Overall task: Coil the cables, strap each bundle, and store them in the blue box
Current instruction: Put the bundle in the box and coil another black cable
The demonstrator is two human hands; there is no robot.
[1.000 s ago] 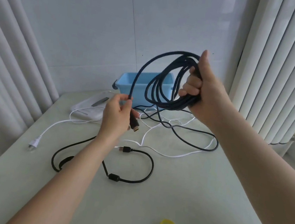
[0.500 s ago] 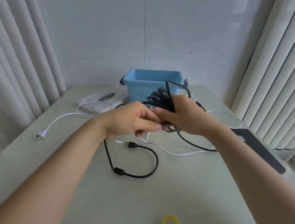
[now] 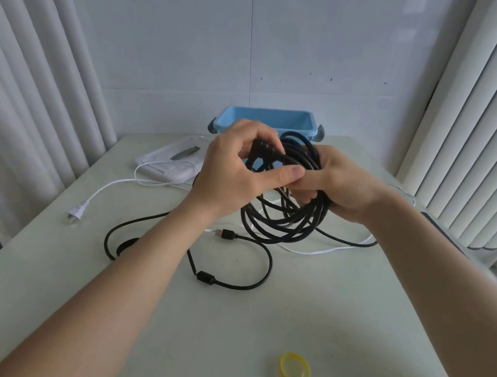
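1. Pale counter (image 3: 225, 325) against a tiled wall, vertical blinds on both sides; blue box (image 3: 267, 121) stands at the far edge, apparently empty.
2. Right hand (image 3: 346, 187) grips the coiled black cable (image 3: 287, 220), held above the counter in front of the box.
3. Left hand (image 3: 237, 168), fingers curled, pinches the cable's plug end (image 3: 265, 150) at the coil's top.
4. Step: finishing the coil, tucking in the end. Not strapped.
5. Next calls for one hand freed to fetch the yellow strap (image 3: 294, 371), lying near the front edge.
6. USB cable (image 3: 230, 284) and white power cord (image 3: 111, 186) lie loose, uncoiled.

Dark slab (image 3: 441, 224) mostly behind right forearm
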